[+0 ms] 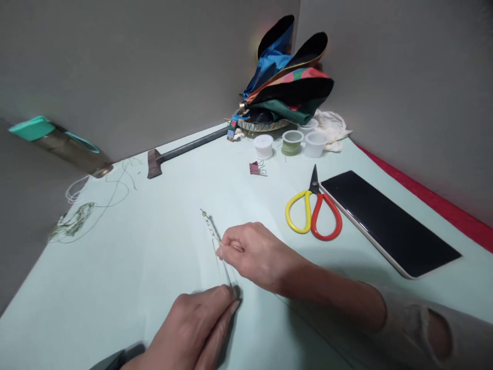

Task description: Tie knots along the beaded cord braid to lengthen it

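A short knotted cord [209, 224], green and white, lies on the pale tabletop with a small green tip at its far end. Thin strands run from it towards me. My right hand [252, 252] is closed in a pinch on a strand beside the knotted part. Closer to me, my left hand [194, 321] pinches the strands [228, 273], which stretch between the two hands. Its thumb and fingertips are pressed together. One thin thread trails from under my right hand towards the lower right.
Yellow-and-red-handled scissors [314, 205] and a phone [389, 223] lie right. Behind are a binder clip [257, 168], thread spools [291, 143], a hammer [185, 148] and colourful folded fabric [292, 77]. Loose cords [77, 218] and a turquoise-lidded bottle [63, 146] are left.
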`<state>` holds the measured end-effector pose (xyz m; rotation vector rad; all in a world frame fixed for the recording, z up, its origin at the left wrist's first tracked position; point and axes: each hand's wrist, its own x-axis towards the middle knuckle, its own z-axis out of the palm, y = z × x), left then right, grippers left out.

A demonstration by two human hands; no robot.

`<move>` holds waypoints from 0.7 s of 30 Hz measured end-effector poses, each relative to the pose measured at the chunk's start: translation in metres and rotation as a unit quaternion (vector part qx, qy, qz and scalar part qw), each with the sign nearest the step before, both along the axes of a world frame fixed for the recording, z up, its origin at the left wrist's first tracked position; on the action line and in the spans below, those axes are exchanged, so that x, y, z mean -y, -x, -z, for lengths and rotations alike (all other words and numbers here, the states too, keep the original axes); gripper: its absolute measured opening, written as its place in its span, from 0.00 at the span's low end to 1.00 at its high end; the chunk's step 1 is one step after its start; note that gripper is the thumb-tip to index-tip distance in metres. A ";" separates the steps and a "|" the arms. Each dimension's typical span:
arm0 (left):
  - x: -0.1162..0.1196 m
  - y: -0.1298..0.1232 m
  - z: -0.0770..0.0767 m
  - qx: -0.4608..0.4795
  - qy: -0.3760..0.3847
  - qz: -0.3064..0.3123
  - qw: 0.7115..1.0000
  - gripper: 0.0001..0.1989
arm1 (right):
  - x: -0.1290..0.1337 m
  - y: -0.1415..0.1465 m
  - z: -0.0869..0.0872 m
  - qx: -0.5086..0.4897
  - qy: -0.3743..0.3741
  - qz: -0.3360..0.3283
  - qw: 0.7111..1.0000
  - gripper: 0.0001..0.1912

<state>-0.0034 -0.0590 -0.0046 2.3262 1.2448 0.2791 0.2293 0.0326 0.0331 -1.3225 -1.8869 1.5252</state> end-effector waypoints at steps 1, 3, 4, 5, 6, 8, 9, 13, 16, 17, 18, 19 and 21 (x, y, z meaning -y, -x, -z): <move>0.001 -0.001 -0.001 -0.003 0.000 0.005 1.000 0.26 | 0.000 0.000 0.000 0.002 -0.001 0.003 1.000 0.15; 0.000 -0.005 -0.008 -0.006 -0.016 -0.002 1.000 0.23 | 0.001 -0.002 0.000 0.002 -0.007 0.008 1.000 0.14; -0.002 -0.005 -0.013 -0.009 -0.021 -0.009 1.000 0.22 | 0.001 -0.004 0.000 0.000 -0.011 0.009 1.000 0.14; -0.004 -0.005 -0.019 -0.018 -0.033 -0.030 0.999 0.20 | 0.000 -0.006 0.001 -0.005 -0.014 0.009 1.000 0.13; -0.006 -0.002 -0.025 -0.028 -0.031 -0.044 0.998 0.20 | 0.000 -0.007 0.002 -0.011 -0.016 0.009 1.000 0.12; -0.012 0.009 -0.041 -0.070 -0.104 -0.133 0.983 0.20 | -0.002 -0.011 0.003 -0.025 -0.011 0.005 1.000 0.12; -0.015 0.014 -0.050 -0.086 -0.163 -0.181 0.966 0.20 | -0.002 -0.012 0.003 -0.033 -0.003 0.003 0.999 0.11; -0.032 0.015 -0.074 0.081 -0.148 -0.342 0.924 0.10 | -0.003 -0.014 0.002 -0.073 0.065 -0.017 0.995 0.11; -0.050 -0.009 -0.071 0.228 0.036 -0.398 0.888 0.12 | -0.001 -0.014 -0.001 -0.118 0.135 -0.036 0.983 0.09; -0.056 -0.018 -0.066 0.265 0.087 -0.393 0.876 0.12 | -0.001 -0.014 -0.001 -0.134 0.156 -0.039 0.978 0.08; -0.063 -0.026 -0.061 0.302 0.147 -0.382 0.861 0.12 | 0.000 -0.014 -0.001 -0.147 0.174 -0.041 0.973 0.08; -0.068 -0.033 -0.056 0.331 0.201 -0.373 0.843 0.12 | -0.001 -0.013 0.000 -0.158 0.190 -0.042 0.968 0.07; -0.078 -0.043 -0.047 0.380 0.282 -0.351 0.808 0.09 | -0.003 -0.011 0.004 -0.168 0.217 -0.046 0.961 0.07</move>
